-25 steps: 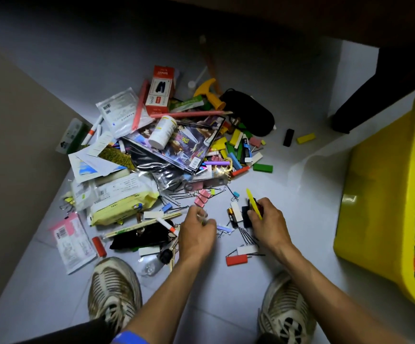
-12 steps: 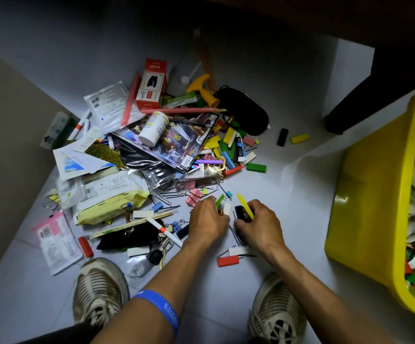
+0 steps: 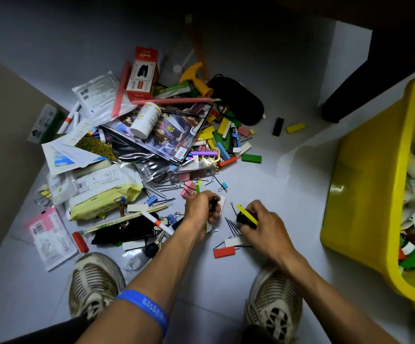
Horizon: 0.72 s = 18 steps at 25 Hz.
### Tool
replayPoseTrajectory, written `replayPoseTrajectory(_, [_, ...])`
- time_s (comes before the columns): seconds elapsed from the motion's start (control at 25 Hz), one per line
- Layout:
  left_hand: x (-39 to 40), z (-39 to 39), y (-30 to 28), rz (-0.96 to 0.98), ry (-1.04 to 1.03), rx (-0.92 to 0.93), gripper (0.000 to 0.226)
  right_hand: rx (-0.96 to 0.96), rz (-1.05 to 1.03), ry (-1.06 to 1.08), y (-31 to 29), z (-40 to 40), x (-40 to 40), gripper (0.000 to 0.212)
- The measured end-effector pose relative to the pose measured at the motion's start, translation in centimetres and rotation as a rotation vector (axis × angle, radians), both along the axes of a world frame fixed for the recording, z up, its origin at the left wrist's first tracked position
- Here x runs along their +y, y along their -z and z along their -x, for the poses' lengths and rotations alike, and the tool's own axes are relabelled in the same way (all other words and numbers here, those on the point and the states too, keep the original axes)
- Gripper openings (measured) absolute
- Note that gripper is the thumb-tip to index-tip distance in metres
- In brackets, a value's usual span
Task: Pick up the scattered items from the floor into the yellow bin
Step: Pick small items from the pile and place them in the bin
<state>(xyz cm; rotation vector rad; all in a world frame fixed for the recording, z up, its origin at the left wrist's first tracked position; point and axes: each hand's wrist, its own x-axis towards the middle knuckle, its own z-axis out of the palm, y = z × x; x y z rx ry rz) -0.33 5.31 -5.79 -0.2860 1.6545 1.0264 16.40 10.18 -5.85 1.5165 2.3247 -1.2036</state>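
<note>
Lying heaped on the floor left of the yellow bin: scattered items, mixed packets, blocks, clips. Standing upright, partly filled.

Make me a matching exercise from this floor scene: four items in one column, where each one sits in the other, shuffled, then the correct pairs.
Items:
1. white bottle
2. red block
3. yellow strip
4. black block

Places:
A. held in the right hand
B. lying on the magazine
C. on the floor beside the yellow block
D. on the floor between the two shoes, in front of the hands

Pairs: 1-B, 2-D, 3-A, 4-C
</note>
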Motion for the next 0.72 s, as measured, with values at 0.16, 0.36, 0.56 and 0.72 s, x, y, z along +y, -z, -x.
replayPoseTrajectory(0.16, [0.0, 0.1, 0.2, 0.01, 0.306, 0.225, 0.05, -0.02, -0.016, -0.322, 0.2, -1.6, -2.1, 0.023])
replayPoseTrajectory(0.36, [-0.6, -1.0, 1.2, 0.197, 0.892, 0.776, 0.029, -0.107, -0.121, -0.415, 1.3, -0.6, -3.3, 0.02])
replayPoseTrajectory(0.56, [0.2, -0.8, 0.3, 0.102, 0.655, 0.501, 0.026, -0.042, -0.005, 0.093, 0.9, -0.7, -2.5, 0.027])
replayPoseTrajectory(0.72, [1.9, -1.0, -4.3, -0.15, 0.334, 0.058, 0.02, 0.568, 0.435, 0.765, -3.3, -0.3, 0.0, 0.017])
